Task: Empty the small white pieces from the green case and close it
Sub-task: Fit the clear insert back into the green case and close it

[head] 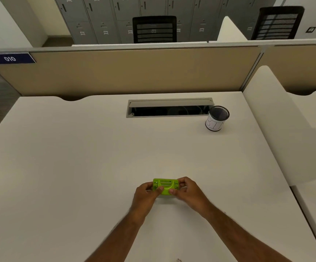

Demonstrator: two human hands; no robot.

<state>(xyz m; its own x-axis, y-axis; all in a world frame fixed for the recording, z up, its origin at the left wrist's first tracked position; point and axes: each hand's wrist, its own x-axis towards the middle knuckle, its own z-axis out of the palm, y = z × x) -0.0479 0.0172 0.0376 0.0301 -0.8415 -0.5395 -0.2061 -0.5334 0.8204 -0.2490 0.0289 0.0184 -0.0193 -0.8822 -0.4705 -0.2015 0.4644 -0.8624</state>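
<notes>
A small bright green case (165,185) is held over the near middle of the white desk (77,167). My left hand (147,193) grips its left end and my right hand (187,190) grips its right end, thumbs on the near side. The case looks closed, with a slot and two small clasps on its upper face. I cannot see any white pieces inside it. A few tiny pale bits (178,260) lie on the desk at the bottom edge of the view.
A black mesh cup (217,119) wrapped in white paper stands at the far right of the desk, beside an open cable tray (169,108). A beige partition runs along the back. A white divider (278,129) bounds the right side.
</notes>
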